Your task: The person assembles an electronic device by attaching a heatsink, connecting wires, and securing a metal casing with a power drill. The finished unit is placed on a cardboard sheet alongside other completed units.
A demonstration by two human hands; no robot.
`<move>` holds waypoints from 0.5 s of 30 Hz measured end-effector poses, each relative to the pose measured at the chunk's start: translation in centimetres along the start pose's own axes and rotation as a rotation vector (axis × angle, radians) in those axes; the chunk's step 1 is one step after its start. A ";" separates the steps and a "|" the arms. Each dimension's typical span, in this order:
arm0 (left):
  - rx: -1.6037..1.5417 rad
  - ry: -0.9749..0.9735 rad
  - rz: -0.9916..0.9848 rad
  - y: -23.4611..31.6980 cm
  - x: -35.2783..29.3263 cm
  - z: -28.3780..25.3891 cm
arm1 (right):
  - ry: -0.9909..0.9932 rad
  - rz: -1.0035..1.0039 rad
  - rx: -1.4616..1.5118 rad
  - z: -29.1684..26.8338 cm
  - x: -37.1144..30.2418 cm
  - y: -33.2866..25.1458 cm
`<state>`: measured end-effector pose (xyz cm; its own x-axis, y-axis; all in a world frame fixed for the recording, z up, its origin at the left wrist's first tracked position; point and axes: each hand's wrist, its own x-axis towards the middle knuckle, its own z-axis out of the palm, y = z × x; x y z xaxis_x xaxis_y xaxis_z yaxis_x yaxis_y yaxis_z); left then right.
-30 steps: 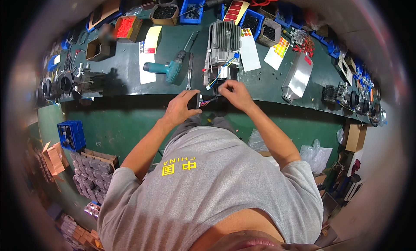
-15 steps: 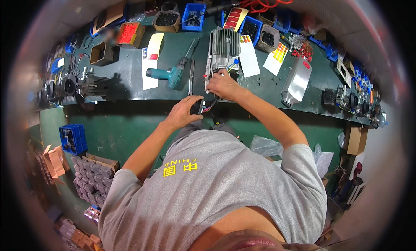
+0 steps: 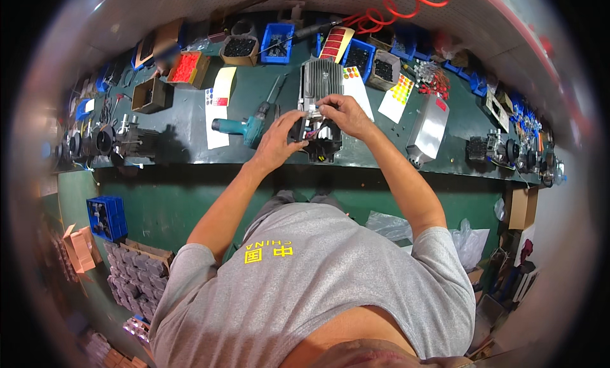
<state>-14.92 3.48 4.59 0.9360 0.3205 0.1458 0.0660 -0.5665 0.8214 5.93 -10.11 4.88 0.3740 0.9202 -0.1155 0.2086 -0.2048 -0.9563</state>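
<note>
A finned metal motor unit (image 3: 322, 80) stands on the bench in front of me, its near end opened onto dark parts and wires. My left hand (image 3: 278, 140) is at its left near side, thumb and fingers closed on a black boxy part (image 3: 296, 133) with wires. On the unit's middle my right hand (image 3: 347, 115) is curled, fingertips pinched at a silver section; what they hold, if anything, is hidden. Left of the unit lies a teal cordless drill (image 3: 253, 129), its long bit pointing away from me.
Blue bins (image 3: 277, 42) and cardboard boxes of small parts line the back. Sticker sheets (image 3: 398, 98) lie on both sides. A silver cover (image 3: 429, 129) lies to the right, more motor units (image 3: 130, 139) at the far left. A red coiled hose (image 3: 387, 15) hangs above.
My left hand has lifted the black part from the bench's front edge up against the unit. The unit's near end now shows turned toward me; my right hand has shifted slightly right.
</note>
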 end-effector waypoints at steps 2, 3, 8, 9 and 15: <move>0.012 0.006 0.025 -0.1 0.8 0.2 | -0.003 0.060 0.048 -0.7 -0.1 0.2; -0.009 -0.011 0.033 0.2 1.2 0.1 | -0.014 0.089 0.050 -0.9 -0.2 -0.1; -0.026 -0.026 0.059 0.4 3.1 0.5 | -0.039 0.120 0.141 -2.6 -0.1 1.3; -0.033 -0.025 0.060 0.3 3.3 0.6 | -0.040 0.156 0.184 -2.8 -0.3 0.7; -0.033 -0.084 0.052 0.3 4.5 1.1 | -0.148 0.254 0.412 -3.9 -0.2 1.1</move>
<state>-10.31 3.94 4.95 0.9635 0.2259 0.1436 0.0062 -0.5552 0.8317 9.63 -11.84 4.86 0.2278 0.9020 -0.3667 -0.2574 -0.3074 -0.9161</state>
